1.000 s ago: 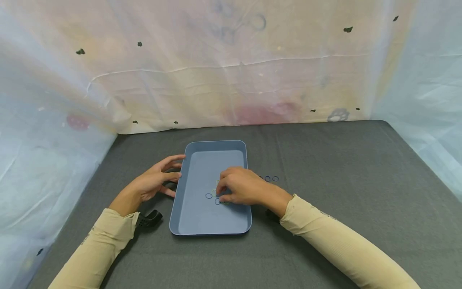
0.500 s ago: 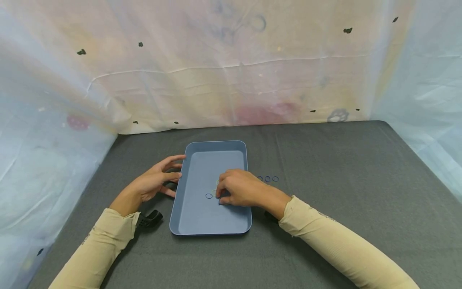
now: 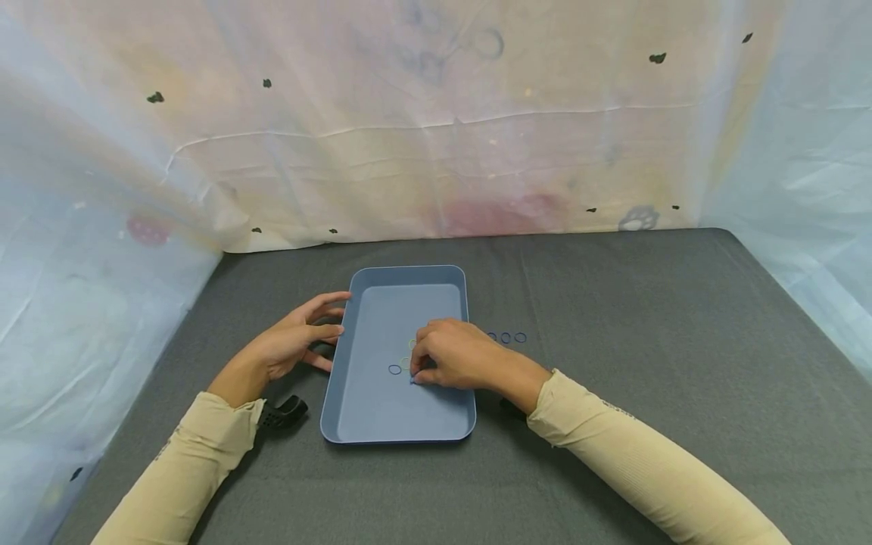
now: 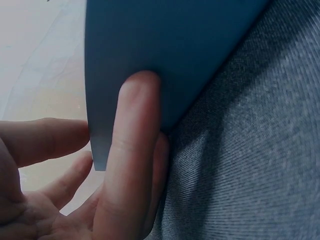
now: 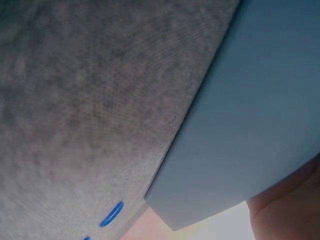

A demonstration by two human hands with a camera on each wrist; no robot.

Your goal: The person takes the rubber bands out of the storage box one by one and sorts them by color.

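A blue-grey rectangular tray (image 3: 368, 409) lies on the dark grey cloth. In the head view, my left hand (image 3: 289, 344) touches its left side with spread, fairly straight fingers; the left wrist view has a finger (image 4: 135, 130) against the tray's outer wall (image 4: 185, 45). Over the tray floor, my right hand (image 3: 455, 352) pinches a small blue rubber band between thumb and fingertips, most of it hidden. A second blue rubber band (image 3: 394, 370) lies flat to the left of those fingertips. Thin yellow rubber bands (image 3: 405, 363) show partly beside the right fingers.
Right of the tray, several blue rubber bands (image 3: 521, 337) lie in a row on the cloth (image 3: 613, 333), partly behind the right wrist. In the right wrist view, a blue band (image 5: 111, 214) lies near the tray corner. A patterned curtain (image 3: 436, 174) hangs behind the table.
The blue band that lay flat by the right thumb is now pinched and mostly covered by the fingertips. The right hand has shifted only slightly; the left hand and tray stay put.
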